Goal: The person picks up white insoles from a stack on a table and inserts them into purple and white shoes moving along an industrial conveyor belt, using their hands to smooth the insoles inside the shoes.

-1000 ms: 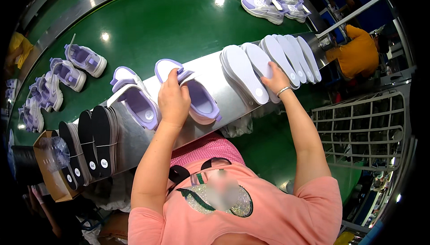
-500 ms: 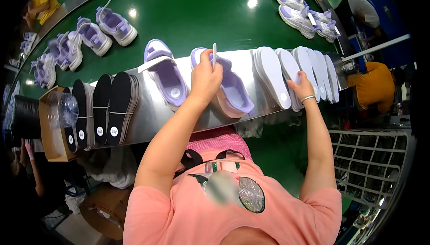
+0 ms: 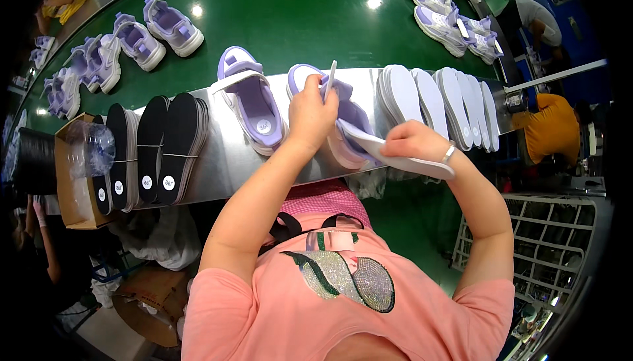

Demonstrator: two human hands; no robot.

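In the head view, the left hand point(image 3: 313, 112) grips a lavender-and-white shoe point(image 3: 354, 113) by its upper front, its heel towards the tabletop's point(image 3: 221, 166) near edge. The right hand point(image 3: 417, 142) pinches a pale insole point(image 3: 415, 164), one tip at the shoe's opening. Black insoles point(image 3: 181, 150) lie towards the tabletop's left end.

At the left end of the metal bench point(image 3: 221, 180), I register an open cardboard box point(image 3: 64, 183) holding clear plastic point(image 3: 99, 150); lower down sits a brown carton point(image 3: 145, 288). At right I note a wire rack point(image 3: 547, 241); beyond it, a person in orange point(image 3: 557, 127).
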